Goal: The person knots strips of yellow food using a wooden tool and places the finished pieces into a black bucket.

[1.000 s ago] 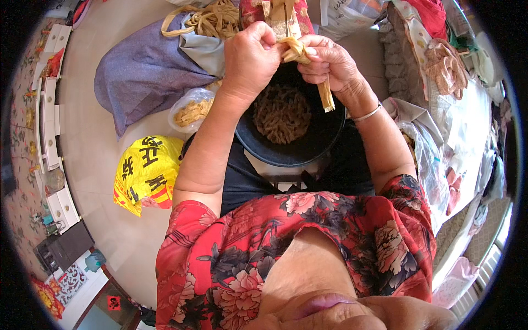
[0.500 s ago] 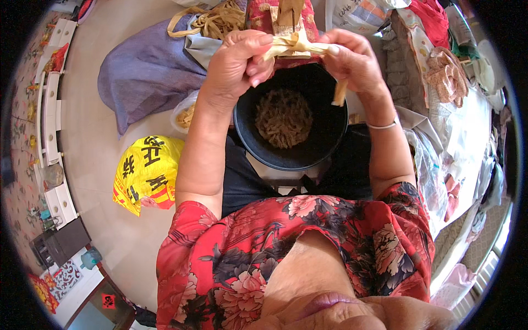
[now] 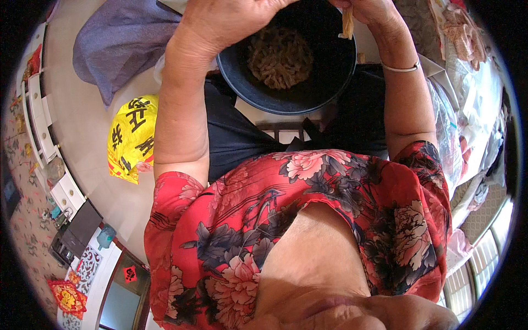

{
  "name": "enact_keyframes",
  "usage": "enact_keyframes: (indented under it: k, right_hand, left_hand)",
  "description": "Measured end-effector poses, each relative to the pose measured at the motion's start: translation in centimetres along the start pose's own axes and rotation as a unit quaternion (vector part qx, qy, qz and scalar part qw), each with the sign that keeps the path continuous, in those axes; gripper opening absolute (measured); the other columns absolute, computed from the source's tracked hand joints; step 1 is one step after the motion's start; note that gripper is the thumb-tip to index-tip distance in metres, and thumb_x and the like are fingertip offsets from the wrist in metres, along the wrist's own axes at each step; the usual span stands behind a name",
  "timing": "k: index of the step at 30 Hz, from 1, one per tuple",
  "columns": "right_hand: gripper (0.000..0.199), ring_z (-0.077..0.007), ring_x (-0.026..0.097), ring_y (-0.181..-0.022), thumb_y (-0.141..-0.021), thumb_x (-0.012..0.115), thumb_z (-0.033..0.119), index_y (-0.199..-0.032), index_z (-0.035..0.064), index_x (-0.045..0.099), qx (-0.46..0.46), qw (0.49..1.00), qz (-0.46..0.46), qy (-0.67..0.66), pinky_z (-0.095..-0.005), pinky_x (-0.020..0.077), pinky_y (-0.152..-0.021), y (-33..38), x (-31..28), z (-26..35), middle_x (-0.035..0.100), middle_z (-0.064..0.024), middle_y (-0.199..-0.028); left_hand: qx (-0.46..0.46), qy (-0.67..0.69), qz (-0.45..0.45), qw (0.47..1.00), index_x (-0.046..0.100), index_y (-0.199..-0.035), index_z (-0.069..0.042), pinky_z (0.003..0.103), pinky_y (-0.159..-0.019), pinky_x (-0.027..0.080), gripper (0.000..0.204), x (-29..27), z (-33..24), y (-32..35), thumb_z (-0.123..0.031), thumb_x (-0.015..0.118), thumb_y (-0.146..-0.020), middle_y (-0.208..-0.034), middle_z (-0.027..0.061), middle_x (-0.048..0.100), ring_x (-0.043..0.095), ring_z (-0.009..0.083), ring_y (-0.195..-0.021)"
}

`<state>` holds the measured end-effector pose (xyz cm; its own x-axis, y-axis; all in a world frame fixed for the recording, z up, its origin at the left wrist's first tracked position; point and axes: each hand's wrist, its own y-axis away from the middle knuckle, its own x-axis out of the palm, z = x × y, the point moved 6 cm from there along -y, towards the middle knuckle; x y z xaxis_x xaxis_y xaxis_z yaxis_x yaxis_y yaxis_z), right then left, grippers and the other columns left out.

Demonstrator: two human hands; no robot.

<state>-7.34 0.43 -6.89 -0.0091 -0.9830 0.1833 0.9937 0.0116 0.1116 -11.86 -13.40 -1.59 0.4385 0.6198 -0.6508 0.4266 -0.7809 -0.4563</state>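
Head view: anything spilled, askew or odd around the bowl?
Nothing stands out. The dark bowl sits level on the lap with the tan strips all inside it. The right hand holds one strip over the bowl; the left hand is raised beside it.

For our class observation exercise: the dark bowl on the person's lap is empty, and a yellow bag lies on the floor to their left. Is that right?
Not quite. The head view shows the dark bowl holds a heap of tan strips; it is not empty. The yellow bag does lie on the floor to their left.

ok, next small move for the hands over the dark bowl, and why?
Probably let the pale tan strip at the right hand drop into the round dark bowl: it hangs just above the rim, over the brown shredded pile inside.
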Motion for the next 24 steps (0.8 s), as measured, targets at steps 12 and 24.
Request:
enact_keyframes:
  k: [12,24]
  right_hand:
    - [0.016,-0.0013,0.025,-0.039,-0.088,0.049,0.010,-0.096,-0.0006,0.057,-0.076,0.966,0.119,-0.216,-0.0172,0.0245,-0.036,1.1,1.0,2.5,0.037,0.0073,-0.052]
    - [0.023,-0.0069,0.048,-0.055,-0.087,0.056,0.027,-0.091,0.0047,0.061,-0.131,0.983,-0.116,0.057,-0.0212,0.0413,-0.051,-0.8,-2.4,0.8,0.054,0.0026,-0.068]
  left_hand:
    - [-0.082,0.249,0.136,0.955,0.056,-0.098,0.000,0.027,-0.056,0.041,0.019,2.1,2.2,0.4,-0.016,0.053,-0.089,-0.068,0.0010,0.053,0.053,0.0147,-0.062]
    - [-0.291,0.243,0.155,0.912,0.054,-0.076,-0.005,0.024,-0.039,0.039,0.026,6.4,4.1,1.2,-0.027,0.053,-0.090,-0.057,0.0006,0.050,0.049,0.0091,-0.045]
